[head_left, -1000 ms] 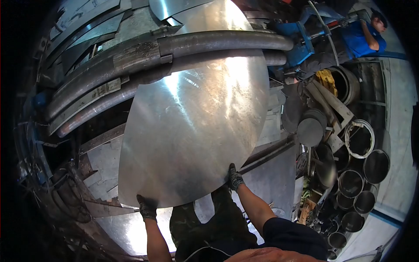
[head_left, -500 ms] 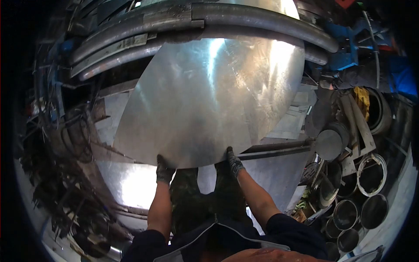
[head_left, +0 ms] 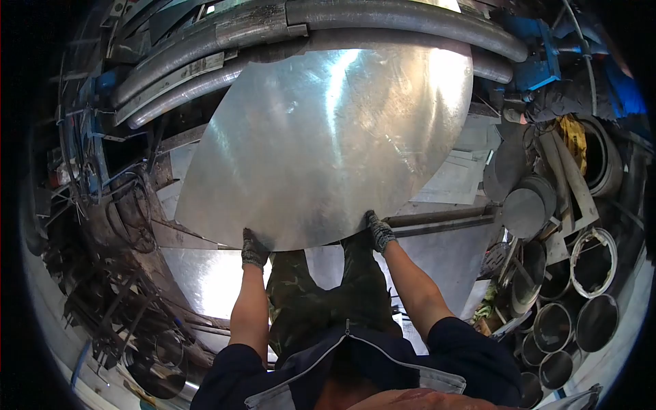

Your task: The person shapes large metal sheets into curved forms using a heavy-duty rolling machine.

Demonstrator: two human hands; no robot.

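Observation:
A large shiny metal sheet with a curved outline stretches out in front of me, its far end at the rollers. My left hand, in a grey work glove, grips its near edge left of centre, thumb on top and fingers hidden underneath. Further right along the same edge, my right hand, gloved alike, holds the sheet with the thumb over it. Long curved-looking steel rollers cross the view beyond the sheet. Below the sheet's near edge, my legs in camouflage trousers show between my forearms.
More flat metal sheets lie beneath and behind the held one. Round metal discs and several open pipe pieces are stacked at the right. Dark scrap and bars crowd the left. Another person's sleeve shows at the upper right.
The sheet has shifted slightly away from me, toward the rollers, with both hands still on its near edge. The camera view has tilted a little, showing more of my legs.

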